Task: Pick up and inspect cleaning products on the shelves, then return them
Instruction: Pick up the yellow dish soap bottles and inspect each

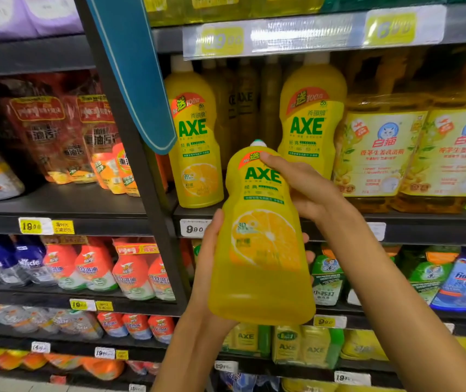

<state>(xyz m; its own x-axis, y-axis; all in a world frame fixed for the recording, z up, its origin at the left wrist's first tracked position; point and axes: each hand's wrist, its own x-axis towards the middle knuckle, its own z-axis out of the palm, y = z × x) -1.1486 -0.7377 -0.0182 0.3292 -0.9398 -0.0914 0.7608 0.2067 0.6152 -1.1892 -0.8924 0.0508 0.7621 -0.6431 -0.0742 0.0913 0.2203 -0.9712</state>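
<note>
I hold a yellow AXE dish soap bottle (263, 239) with a lemon picture in front of the shelves, tilted slightly back, label facing me. My left hand (207, 261) cups its lower left side from behind. My right hand (299, 182) grips its neck and shoulder from the right. Two more AXE bottles stand on the shelf behind, one at the left (195, 137) and one at the right (311, 123), with a gap between them.
A dark shelf upright (138, 171) with a hanging blue sign (135, 75) runs left of the bottle. Yellow refill jugs (413, 154) stand at the right. Red pouches (65, 131) and spray bottles (133, 273) fill the left shelves. Green and blue packs (452, 278) sit lower right.
</note>
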